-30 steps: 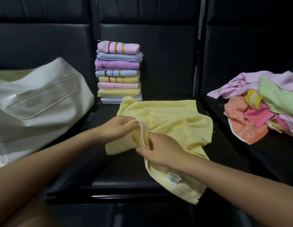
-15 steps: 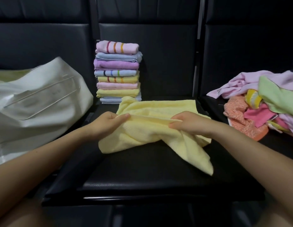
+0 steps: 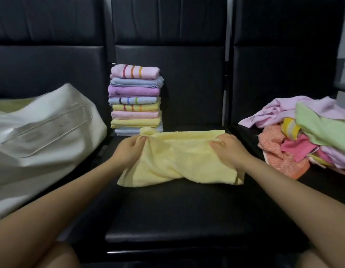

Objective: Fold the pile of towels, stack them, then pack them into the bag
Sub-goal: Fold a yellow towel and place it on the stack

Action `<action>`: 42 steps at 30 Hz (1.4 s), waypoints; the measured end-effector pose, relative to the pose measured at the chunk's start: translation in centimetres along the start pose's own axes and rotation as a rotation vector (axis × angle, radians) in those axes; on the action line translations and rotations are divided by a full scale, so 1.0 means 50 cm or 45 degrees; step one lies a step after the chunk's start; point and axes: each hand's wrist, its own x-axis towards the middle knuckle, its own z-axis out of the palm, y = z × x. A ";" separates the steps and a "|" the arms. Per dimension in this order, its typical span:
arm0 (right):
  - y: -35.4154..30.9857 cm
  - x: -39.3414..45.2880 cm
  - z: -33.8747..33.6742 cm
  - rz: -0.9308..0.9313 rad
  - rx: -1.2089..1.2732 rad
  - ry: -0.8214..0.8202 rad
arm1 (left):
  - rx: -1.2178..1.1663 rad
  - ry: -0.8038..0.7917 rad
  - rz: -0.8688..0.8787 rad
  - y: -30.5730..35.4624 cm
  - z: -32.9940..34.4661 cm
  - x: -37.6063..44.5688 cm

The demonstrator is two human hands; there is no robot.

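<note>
Yellow towel (image 3: 179, 163) lies on the middle black seat (image 3: 177, 213), just before the folded stack (image 3: 136, 99). Left hand (image 3: 129, 149) and right hand (image 3: 228, 148) each pinch an upper corner, apparently; fingertips blurred.

No readable text, label, brand or number shows anywhere.

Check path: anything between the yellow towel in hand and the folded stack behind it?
Nothing visible. Left hand and right hand pinch the yellow towel; the folded stack sits directly behind its left end, no object between.
</note>
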 end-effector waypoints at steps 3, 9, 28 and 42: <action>-0.003 -0.011 0.035 -0.060 -0.046 -0.218 | 0.272 -0.309 0.073 0.002 0.024 -0.016; -0.016 -0.051 0.025 -0.102 -0.077 -0.273 | 0.538 -0.213 0.158 0.008 0.018 -0.049; 0.014 -0.011 -0.044 0.306 0.304 0.089 | 0.077 -0.098 -0.308 0.007 -0.069 -0.022; 0.048 0.092 0.040 0.264 0.106 0.204 | 0.867 0.023 -0.084 -0.095 -0.040 0.047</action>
